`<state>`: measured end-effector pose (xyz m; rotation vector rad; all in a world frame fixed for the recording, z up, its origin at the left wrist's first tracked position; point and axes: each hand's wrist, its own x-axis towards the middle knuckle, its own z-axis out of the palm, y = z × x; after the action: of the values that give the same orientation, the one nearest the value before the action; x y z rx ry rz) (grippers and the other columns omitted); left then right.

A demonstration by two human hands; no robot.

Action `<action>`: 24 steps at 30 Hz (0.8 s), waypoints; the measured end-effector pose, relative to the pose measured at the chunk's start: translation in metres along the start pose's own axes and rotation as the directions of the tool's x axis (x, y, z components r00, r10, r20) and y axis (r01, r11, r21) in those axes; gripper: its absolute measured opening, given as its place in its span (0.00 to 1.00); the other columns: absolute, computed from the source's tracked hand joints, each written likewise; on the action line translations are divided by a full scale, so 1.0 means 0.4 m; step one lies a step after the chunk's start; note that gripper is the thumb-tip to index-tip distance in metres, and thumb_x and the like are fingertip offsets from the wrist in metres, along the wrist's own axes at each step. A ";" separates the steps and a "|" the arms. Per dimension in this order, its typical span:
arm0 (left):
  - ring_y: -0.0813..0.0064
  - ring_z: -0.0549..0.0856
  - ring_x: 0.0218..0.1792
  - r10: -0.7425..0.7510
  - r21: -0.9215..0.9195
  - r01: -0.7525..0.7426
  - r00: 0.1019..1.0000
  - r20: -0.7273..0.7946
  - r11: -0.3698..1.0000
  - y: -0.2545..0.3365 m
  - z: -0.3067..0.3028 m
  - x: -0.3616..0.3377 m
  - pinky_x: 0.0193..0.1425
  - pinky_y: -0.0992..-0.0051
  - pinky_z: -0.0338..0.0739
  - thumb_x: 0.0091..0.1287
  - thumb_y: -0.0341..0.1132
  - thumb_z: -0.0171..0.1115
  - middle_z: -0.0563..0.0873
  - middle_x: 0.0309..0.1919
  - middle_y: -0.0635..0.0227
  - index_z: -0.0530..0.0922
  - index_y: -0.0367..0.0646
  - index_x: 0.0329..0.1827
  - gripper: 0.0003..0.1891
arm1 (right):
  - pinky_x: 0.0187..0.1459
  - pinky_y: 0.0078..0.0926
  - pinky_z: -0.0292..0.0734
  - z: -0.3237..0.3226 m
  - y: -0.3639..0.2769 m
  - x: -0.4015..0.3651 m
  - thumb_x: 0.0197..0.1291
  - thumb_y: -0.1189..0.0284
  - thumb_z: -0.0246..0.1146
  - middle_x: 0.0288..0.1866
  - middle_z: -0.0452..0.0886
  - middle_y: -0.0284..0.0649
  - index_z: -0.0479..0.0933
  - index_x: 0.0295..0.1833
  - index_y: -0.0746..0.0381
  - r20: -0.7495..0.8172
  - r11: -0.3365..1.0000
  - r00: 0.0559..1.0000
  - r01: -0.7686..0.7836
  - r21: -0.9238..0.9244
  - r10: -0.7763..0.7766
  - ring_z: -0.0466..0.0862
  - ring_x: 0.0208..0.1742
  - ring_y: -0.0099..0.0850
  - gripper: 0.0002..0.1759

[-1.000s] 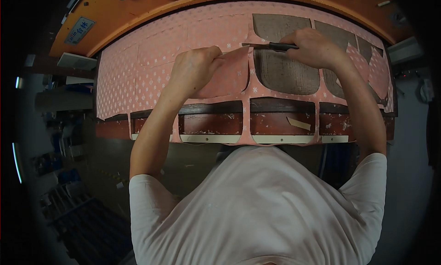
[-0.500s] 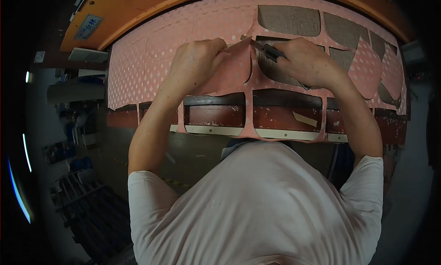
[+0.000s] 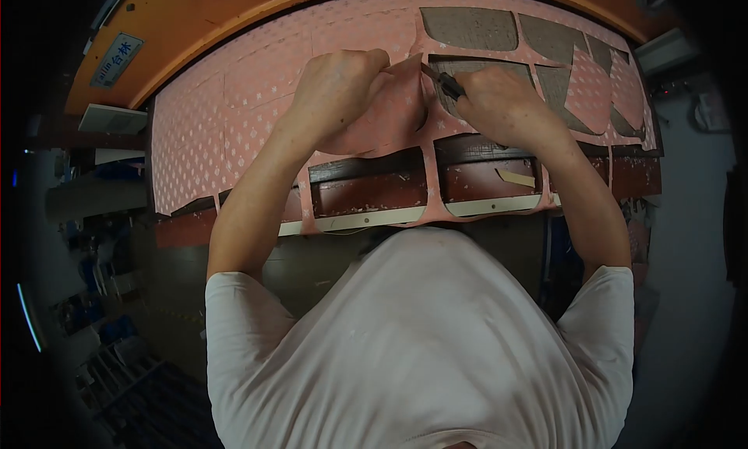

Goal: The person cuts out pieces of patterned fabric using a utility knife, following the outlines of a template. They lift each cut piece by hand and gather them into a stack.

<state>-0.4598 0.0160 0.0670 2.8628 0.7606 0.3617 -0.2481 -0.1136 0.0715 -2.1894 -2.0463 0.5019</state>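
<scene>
Head view: left hand pinches fabric; right hand, at its 3 o'clock, grips cutter; likely cutting, next needing tension.

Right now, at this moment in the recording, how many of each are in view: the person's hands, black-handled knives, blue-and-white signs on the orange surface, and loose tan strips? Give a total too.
Hands: 2 (left hand, right hand)
Black-handled knife: 1
Blue-and-white sign: 1
Loose tan strip: 1
Total: 5
</scene>
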 end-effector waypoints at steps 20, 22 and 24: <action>0.49 0.88 0.36 0.102 -0.076 -0.105 0.993 -0.052 0.992 -0.056 -0.027 -0.041 0.43 0.55 0.82 0.68 0.38 0.64 0.89 0.32 0.53 0.86 0.41 0.44 0.11 | 0.47 0.56 0.74 0.043 -0.134 -0.094 0.62 0.72 0.55 0.34 0.82 0.62 0.77 0.45 0.70 -0.095 0.978 0.973 -0.205 0.042 0.209 0.82 0.42 0.61 0.13; 0.50 0.88 0.37 0.085 -0.095 -0.090 0.995 -0.053 0.991 -0.061 -0.028 -0.045 0.43 0.56 0.82 0.67 0.38 0.64 0.89 0.32 0.53 0.86 0.41 0.45 0.11 | 0.47 0.57 0.75 0.040 -0.149 -0.097 0.62 0.71 0.55 0.35 0.82 0.62 0.77 0.47 0.69 -0.075 0.971 0.970 -0.226 0.071 0.231 0.82 0.43 0.61 0.14; 0.50 0.88 0.37 0.077 -0.111 -0.083 0.996 -0.054 0.990 -0.062 -0.031 -0.045 0.44 0.56 0.81 0.68 0.39 0.64 0.89 0.32 0.53 0.86 0.41 0.45 0.11 | 0.48 0.57 0.75 0.058 -0.139 -0.086 0.63 0.72 0.54 0.35 0.82 0.62 0.78 0.48 0.69 -0.109 0.970 0.966 -0.228 0.086 0.236 0.83 0.43 0.61 0.14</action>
<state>-0.4900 0.0293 0.0704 2.7929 0.6135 0.4727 -0.3094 -0.1458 0.0718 -2.3666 -1.6960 0.4479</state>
